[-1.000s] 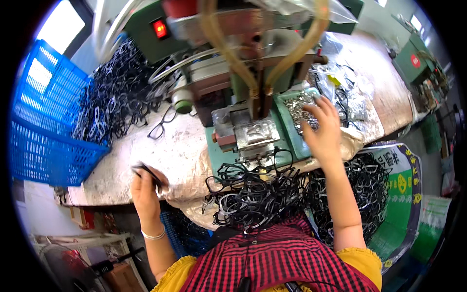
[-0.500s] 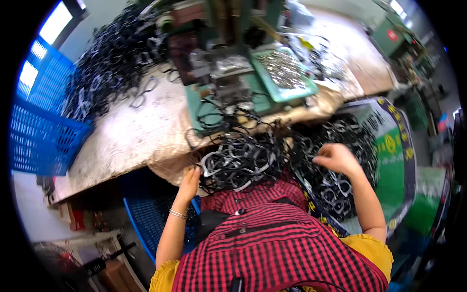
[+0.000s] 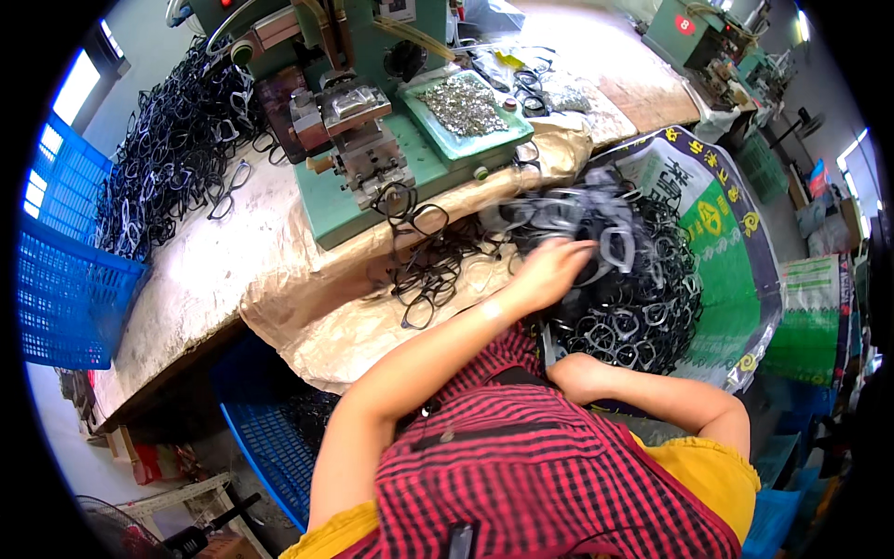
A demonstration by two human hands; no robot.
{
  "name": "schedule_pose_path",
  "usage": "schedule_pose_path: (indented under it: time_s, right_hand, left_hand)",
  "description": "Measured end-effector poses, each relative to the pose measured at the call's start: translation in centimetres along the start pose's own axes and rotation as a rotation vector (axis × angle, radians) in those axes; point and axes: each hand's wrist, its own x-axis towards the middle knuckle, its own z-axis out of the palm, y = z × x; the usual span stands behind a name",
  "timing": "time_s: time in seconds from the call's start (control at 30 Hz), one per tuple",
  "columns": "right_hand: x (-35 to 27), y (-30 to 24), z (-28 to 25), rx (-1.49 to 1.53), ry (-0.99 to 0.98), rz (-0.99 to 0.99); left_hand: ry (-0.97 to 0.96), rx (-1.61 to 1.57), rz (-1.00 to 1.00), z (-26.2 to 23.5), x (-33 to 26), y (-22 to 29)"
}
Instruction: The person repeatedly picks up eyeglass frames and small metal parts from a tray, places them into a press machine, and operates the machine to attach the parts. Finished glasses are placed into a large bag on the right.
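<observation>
A: What is different from one second ago?

B: Then the right hand lies at the tray of small metal parts (image 3: 466, 102) beside the green machine (image 3: 372, 168), and the left hand rests at the table (image 3: 186, 279) edge. Now both have left the table. The left hand (image 3: 549, 272) reaches across to 2 o'clock, into the pile of black spectacle frames (image 3: 643, 298) in the open sack (image 3: 736, 233).

A: So the work is at the pile, not at the machine?

B: It seems so. The machine stands alone at 11 o'clock, and a few loose frames (image 3: 424, 270) lie on the table in front of it.

A: Does the left grip hold a frame?

B: He cannot tell. The fingers go between the frames, and the frames around them are blurred by motion.

A: And the right hand?

B: It is hidden. Only the bent right arm shows at 4 o'clock; the hand goes under the pile or behind the body.

A: Something more that is cut off?

B: The blue basket (image 3: 65, 289) at 9 o'clock is cut off by the rim, and the far heap of frames (image 3: 177, 158) is too tangled to count.
</observation>
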Motion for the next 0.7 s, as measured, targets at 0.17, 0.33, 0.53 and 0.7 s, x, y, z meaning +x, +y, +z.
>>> schedule_pose_path:
  time_s: [0.17,0.33,0.53,0.7]
  right_hand:
    - [-2.3,-1.1,-5.5,-0.071,-0.305,-0.078]
    - [5.9,-7.8,-13.1,-0.194,0.297,-0.100]
    - [29.0,-6.8,-8.3,0.286,0.657,-0.536]
    - [18.9,1.2,-15.6,-0.402,0.415,0.227]
  left_hand:
    - [-0.278,0.356,0.002,-2.3,1.9,8.0]
    - [0.154,0.486,-0.051,-14.1,-3.1,6.9]
    - [0.275,0.065,-0.426,-18.8,-9.9,9.0]
    - [-0.004,0.121,-0.243,-14.6,-10.7,4.9]
